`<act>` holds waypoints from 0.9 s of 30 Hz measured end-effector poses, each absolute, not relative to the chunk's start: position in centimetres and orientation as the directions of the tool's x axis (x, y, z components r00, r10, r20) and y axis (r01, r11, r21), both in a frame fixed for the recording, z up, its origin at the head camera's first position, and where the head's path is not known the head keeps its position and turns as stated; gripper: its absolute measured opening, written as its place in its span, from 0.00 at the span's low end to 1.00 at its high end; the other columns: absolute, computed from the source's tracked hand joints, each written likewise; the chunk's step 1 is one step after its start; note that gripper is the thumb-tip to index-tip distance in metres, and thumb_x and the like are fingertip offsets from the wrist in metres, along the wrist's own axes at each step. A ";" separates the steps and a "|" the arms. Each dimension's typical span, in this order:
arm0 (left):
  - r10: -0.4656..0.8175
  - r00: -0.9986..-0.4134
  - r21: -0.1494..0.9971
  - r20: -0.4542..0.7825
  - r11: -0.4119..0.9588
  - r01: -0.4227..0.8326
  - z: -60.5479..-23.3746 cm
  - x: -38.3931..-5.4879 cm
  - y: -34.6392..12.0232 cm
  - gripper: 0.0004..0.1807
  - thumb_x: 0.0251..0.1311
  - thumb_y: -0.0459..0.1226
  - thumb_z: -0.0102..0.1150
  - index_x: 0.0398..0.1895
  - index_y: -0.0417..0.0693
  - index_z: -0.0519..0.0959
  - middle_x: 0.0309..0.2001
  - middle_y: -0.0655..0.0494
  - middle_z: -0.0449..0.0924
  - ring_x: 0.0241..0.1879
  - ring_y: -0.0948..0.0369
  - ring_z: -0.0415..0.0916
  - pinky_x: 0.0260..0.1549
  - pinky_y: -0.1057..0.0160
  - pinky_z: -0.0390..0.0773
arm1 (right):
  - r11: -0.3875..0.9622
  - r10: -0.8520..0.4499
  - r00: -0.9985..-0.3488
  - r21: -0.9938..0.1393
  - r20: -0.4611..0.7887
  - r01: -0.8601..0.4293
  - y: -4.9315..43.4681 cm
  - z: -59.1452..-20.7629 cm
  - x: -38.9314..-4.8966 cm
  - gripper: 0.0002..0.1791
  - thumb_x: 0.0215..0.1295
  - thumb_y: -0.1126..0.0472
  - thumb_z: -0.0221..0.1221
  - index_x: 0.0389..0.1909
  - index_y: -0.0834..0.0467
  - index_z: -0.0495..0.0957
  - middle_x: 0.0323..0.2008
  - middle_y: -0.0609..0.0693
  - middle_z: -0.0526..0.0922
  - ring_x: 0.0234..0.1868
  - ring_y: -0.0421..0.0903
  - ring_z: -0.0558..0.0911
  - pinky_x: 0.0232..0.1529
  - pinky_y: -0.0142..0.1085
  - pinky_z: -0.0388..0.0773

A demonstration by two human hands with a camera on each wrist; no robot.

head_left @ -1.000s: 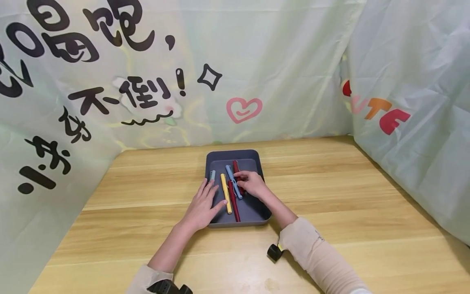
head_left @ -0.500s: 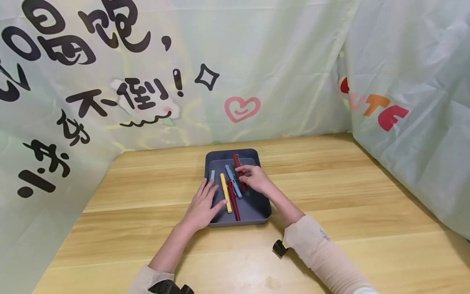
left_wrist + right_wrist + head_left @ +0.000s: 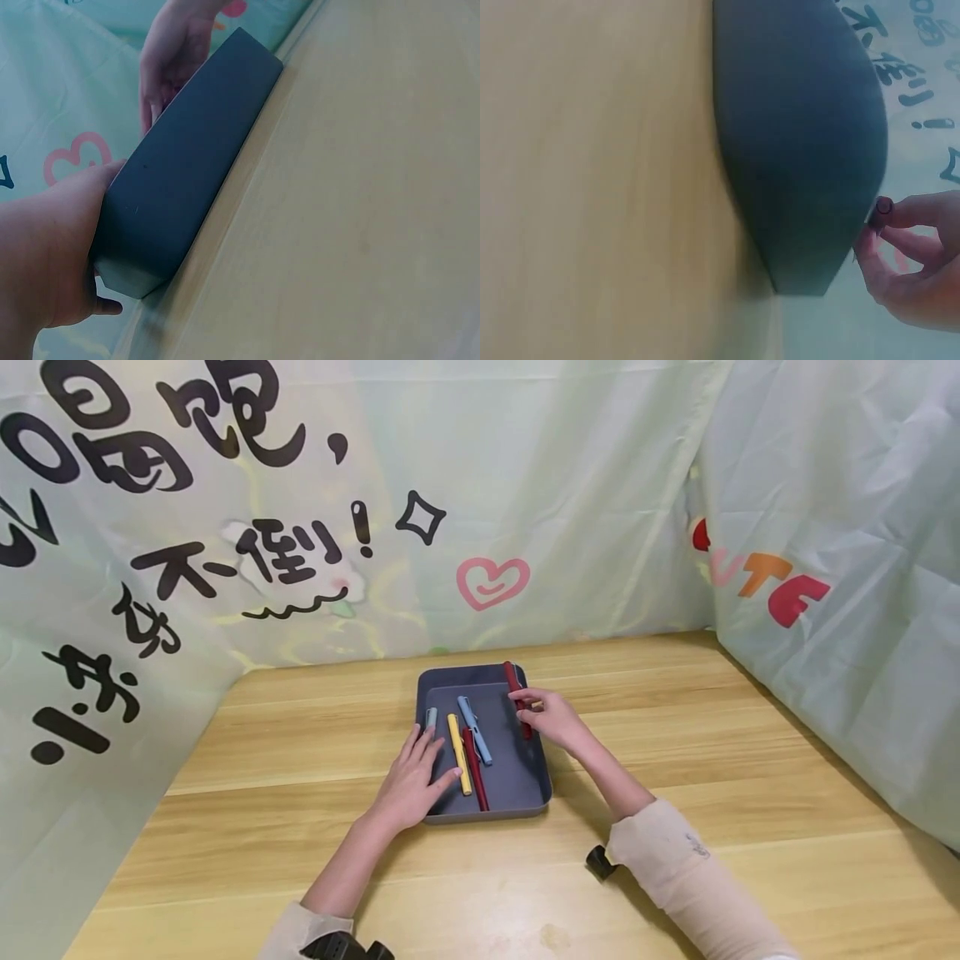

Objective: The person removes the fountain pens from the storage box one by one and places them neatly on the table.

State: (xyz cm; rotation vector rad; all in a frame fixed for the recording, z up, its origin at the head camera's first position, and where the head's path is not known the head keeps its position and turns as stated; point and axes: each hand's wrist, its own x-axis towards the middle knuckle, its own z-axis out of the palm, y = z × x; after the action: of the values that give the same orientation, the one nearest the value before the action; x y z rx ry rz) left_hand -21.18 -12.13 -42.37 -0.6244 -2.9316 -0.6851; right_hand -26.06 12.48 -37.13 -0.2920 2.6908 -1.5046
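My right hand [image 3: 553, 717] pinches a dark red pen [image 3: 514, 681] between thumb and fingers, tilted over the right rim of a dark grey tray [image 3: 517, 785]. In the right wrist view, its fingertips grip the pen's round end [image 3: 885, 205] beside the tray wall. My left hand [image 3: 408, 781] rests over the tray's left edge, fingers extended. Inside lie a light blue pen [image 3: 475, 732], a yellow pen [image 3: 460, 756] and a second red pen [image 3: 476, 772]. A pale blue-grey pen [image 3: 431, 717] is partly hidden by the left fingers.
The tray stands on a wood-grain table [image 3: 285, 760]. A printed cloth [image 3: 600, 510] hangs behind, and another cloth [image 3: 847, 693] borders the right side. Black wrist cameras sit on both forearms, the right one [image 3: 600, 863] just above the table.
My right hand has moved right, drawing the dark red pen away from beside the light blue one to the tray's right rim. The left hand has stayed in place.
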 end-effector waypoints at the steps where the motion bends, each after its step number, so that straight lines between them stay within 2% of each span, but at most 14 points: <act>1: 0.373 -0.915 0.408 0.153 0.820 0.402 -42.4 -21.2 -12.2 0.38 0.64 0.58 0.42 0.66 0.40 0.61 0.70 0.46 0.48 0.69 0.51 0.32 0.62 0.46 0.46 | 0.506 -0.182 -0.982 -0.851 0.055 -0.142 12.8 -37.1 -26.0 0.18 0.62 0.69 0.54 0.54 0.63 0.75 0.49 0.61 0.76 0.45 0.55 0.76 0.38 0.42 0.76; 7: 0.376 -0.915 0.408 0.148 0.819 0.403 -42.3 -21.1 -12.3 0.37 0.64 0.58 0.42 0.66 0.39 0.61 0.70 0.45 0.48 0.69 0.52 0.31 0.62 0.47 0.45 | 0.492 -0.157 -0.984 -0.858 0.079 -0.147 14.4 -37.2 -26.0 0.19 0.62 0.70 0.53 0.54 0.67 0.73 0.49 0.62 0.76 0.45 0.57 0.77 0.40 0.46 0.75; 16: 0.378 -0.914 0.403 0.145 0.822 0.403 -42.3 -21.1 -12.1 0.37 0.64 0.58 0.42 0.66 0.40 0.61 0.70 0.45 0.48 0.69 0.52 0.31 0.62 0.46 0.46 | 0.509 -0.135 -0.984 -0.844 0.118 -0.171 16.5 -38.0 -25.8 0.19 0.60 0.72 0.52 0.54 0.68 0.73 0.45 0.64 0.77 0.43 0.57 0.78 0.37 0.41 0.74; 21: 0.376 -0.915 0.406 0.145 0.821 0.402 -42.3 -21.1 -12.1 0.37 0.64 0.58 0.42 0.66 0.39 0.61 0.70 0.45 0.48 0.69 0.52 0.31 0.62 0.46 0.45 | 0.497 -0.132 -0.986 -0.854 0.104 -0.156 17.2 -38.6 -25.7 0.19 0.60 0.73 0.52 0.53 0.72 0.72 0.47 0.68 0.75 0.43 0.60 0.78 0.37 0.41 0.76; 27: 0.376 -0.915 0.408 0.148 0.819 0.403 -42.2 -21.1 -12.0 0.37 0.64 0.58 0.42 0.66 0.39 0.61 0.69 0.44 0.48 0.69 0.51 0.32 0.62 0.46 0.45 | 0.493 -0.124 -0.991 -0.864 0.043 -0.099 17.5 -39.6 -25.3 0.19 0.60 0.74 0.51 0.53 0.72 0.72 0.47 0.68 0.75 0.41 0.58 0.78 0.36 0.38 0.77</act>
State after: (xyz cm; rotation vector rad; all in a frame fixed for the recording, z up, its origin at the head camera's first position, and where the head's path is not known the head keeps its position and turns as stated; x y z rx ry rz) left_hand -21.06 -12.02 -42.21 -0.6303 -2.9380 -0.6801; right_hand -25.26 17.54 -39.61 -0.2015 2.6926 -1.5560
